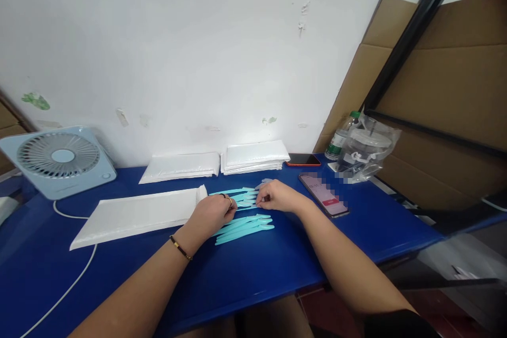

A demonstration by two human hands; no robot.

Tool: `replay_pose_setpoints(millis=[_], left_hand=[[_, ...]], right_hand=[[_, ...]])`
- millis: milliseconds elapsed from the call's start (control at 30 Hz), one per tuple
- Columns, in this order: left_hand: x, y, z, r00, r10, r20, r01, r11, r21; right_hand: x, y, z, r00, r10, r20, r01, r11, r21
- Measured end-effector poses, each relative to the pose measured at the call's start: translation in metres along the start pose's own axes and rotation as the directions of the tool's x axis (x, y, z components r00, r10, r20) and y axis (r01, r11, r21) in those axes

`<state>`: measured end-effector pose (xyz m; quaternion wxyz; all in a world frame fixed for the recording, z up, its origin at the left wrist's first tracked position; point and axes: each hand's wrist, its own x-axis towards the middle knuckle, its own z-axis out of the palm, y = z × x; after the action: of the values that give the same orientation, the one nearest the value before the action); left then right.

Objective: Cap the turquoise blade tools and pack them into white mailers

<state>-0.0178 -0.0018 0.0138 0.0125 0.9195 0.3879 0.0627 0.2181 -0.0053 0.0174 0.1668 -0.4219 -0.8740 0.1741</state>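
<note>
Several slim turquoise plastic sticks [245,226] lie in two loose groups on the blue table [253,269]. My left hand [214,213] rests over their left ends, fingers curled and pinched on one of the sticks. My right hand [277,197] is just to the right, fingers also pinched on the far group of sticks [237,191]. A long white padded envelope [138,216] lies flat directly left of my left hand, its end near my knuckles.
Two stacks of white envelopes [253,157] sit against the wall. A light blue fan [59,161] with a white cable stands at left. Two phones [324,195] lie at right, beside a water bottle and a bagged cup [364,150]. Cardboard leans at right.
</note>
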Motion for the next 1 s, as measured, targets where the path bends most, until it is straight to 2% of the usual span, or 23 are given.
replay_pose_setpoints(millis=[267, 567, 633, 733, 767, 833, 933, 1000], left_hand=[[0.0, -0.004, 0.005, 1.0, -0.004, -0.011, 0.004, 1.0, -0.012], [0.002, -0.005, 0.006, 0.999, -0.001, -0.038, 0.001, 1.0, 0.015], [0.002, -0.006, 0.005, 0.997, -0.019, -0.077, 0.018, 1.0, -0.011], [-0.002, -0.006, 0.001, 0.99, -0.032, -0.134, 0.016, 0.993, -0.118], [-0.003, -0.005, -0.001, 0.992, -0.035, -0.124, 0.014, 0.987, -0.162], [-0.006, -0.003, -0.003, 0.998, -0.028, -0.049, 0.014, 0.968, -0.251], [-0.009, -0.001, -0.006, 0.996, 0.009, 0.093, 0.025, 0.933, -0.36], [-0.009, 0.001, -0.008, 0.988, 0.011, 0.152, 0.052, 0.913, -0.404]], right_hand=[[-0.007, 0.003, -0.008, 1.0, 0.027, -0.005, -0.027, 0.998, -0.057], [0.008, -0.01, 0.009, 0.997, -0.071, -0.037, 0.069, 0.995, -0.068], [0.005, -0.004, 0.003, 0.995, -0.039, -0.088, 0.034, 0.998, -0.06], [-0.011, 0.017, -0.016, 0.961, 0.111, -0.252, -0.129, 0.99, -0.055], [-0.017, 0.026, -0.022, 0.938, 0.179, -0.298, -0.2, 0.979, -0.041], [-0.027, 0.041, -0.031, 0.912, 0.278, -0.301, -0.303, 0.952, -0.039], [-0.034, 0.054, -0.034, 0.917, 0.321, -0.237, -0.347, 0.934, -0.079], [-0.033, 0.056, -0.032, 0.92, 0.349, -0.18, -0.369, 0.924, -0.097]])
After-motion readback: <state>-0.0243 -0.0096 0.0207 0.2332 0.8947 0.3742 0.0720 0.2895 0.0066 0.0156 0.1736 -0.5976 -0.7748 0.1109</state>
